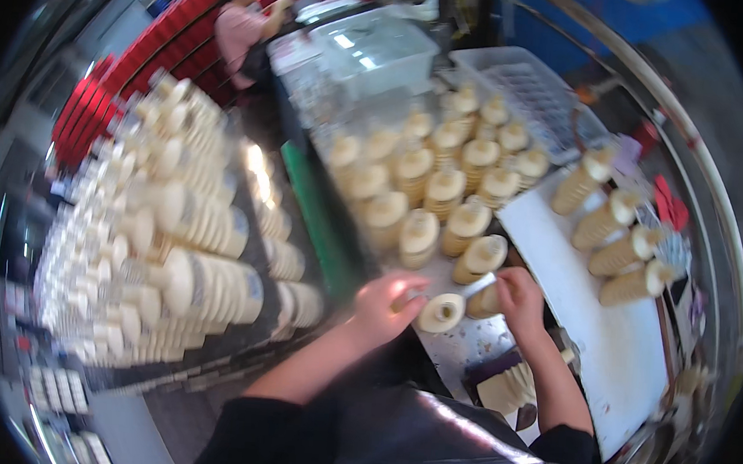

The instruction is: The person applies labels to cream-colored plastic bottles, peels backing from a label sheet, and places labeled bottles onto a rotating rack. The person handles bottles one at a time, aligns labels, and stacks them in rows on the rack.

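Workshop bench (448, 351) carries rows of upright cream ribbed pieces (444, 190) toward its far side; a white board (594, 345) lies to the right with four more pieces (623, 254) along its far right edge; stacked cream stock (210, 285) fills the left, and a person (241, 34) in a pink top stands far left. My right hand (519, 299) is closed in a pinch on a slim white strip (478, 284); my left hand (389, 305) is curled, its grip too blurred to tell; a ring-topped piece (439, 323) sits between them, near me.
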{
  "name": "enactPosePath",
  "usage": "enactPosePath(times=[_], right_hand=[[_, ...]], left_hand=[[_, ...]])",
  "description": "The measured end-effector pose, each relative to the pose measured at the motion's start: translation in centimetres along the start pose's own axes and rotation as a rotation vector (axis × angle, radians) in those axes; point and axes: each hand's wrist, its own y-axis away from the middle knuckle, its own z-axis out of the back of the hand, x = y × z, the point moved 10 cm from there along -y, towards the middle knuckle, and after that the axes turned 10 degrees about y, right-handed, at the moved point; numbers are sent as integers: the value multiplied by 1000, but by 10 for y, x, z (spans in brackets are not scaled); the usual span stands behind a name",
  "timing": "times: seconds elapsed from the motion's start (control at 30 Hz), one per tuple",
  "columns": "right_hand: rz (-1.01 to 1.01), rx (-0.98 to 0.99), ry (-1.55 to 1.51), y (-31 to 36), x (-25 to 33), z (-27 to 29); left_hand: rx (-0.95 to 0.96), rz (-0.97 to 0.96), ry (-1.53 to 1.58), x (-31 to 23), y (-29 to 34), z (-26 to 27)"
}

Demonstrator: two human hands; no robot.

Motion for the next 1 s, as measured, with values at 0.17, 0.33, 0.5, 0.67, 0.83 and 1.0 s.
enactPosePath(times=[0.17, 0.33, 0.5, 0.67, 0.83, 1.0], right_hand=[[60, 42, 1, -9, 6, 5], [1, -1, 6, 4, -8, 14], [-22, -34, -21, 10, -16, 2], [-142, -52, -329, 2, -40, -16], [-266, -234, -360, -14, -47, -19], [-319, 11, -241, -44, -27, -42]], left_hand=[[147, 57, -36, -32, 18, -16], [69, 80, 8, -24, 28, 0], [180, 242, -151, 9, 40, -5], [507, 190, -42, 16, 36, -55], [733, 150, -94, 19, 33, -83], [739, 112, -152, 22, 30, -91]])
